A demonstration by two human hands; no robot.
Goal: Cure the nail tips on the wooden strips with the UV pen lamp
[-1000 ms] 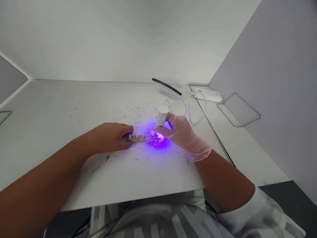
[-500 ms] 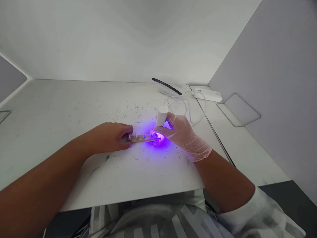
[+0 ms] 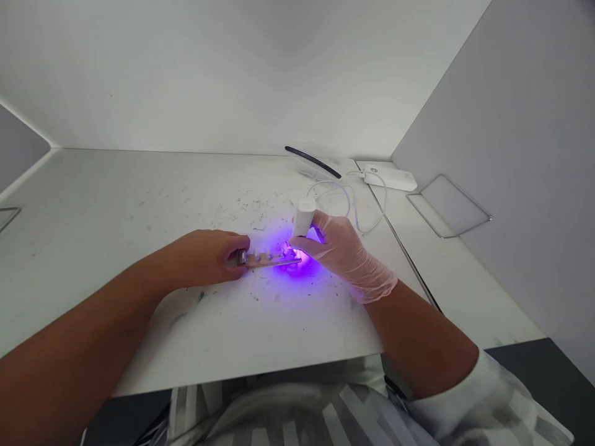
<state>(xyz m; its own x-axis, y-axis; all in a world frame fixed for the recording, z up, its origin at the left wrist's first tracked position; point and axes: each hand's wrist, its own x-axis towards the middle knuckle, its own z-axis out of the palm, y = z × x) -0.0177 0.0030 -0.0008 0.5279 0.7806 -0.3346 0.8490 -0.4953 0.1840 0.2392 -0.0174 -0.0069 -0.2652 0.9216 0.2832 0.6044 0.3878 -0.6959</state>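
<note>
Bare and closed, my left hand [image 3: 216, 257] grips one end of a narrow strip [image 3: 264, 260] that carries several small clear pieces in a row. My right hand [image 3: 341, 251], in a thin translucent glove, is closed around a small white UV lamp [image 3: 305, 215]. The lamp points down over the strip's far right end. Violet light spreads over that end and the table around it. The pieces under the lamp are partly hidden by glare and by my right fingers.
A white cable [image 3: 356, 210] loops from the lamp area to a white power bank [image 3: 390, 176] at the back right. A dark curved bar [image 3: 313, 162] stands behind. Small specks are scattered on the white table [image 3: 116, 204]. A wire frame [image 3: 449, 207] is by the right wall.
</note>
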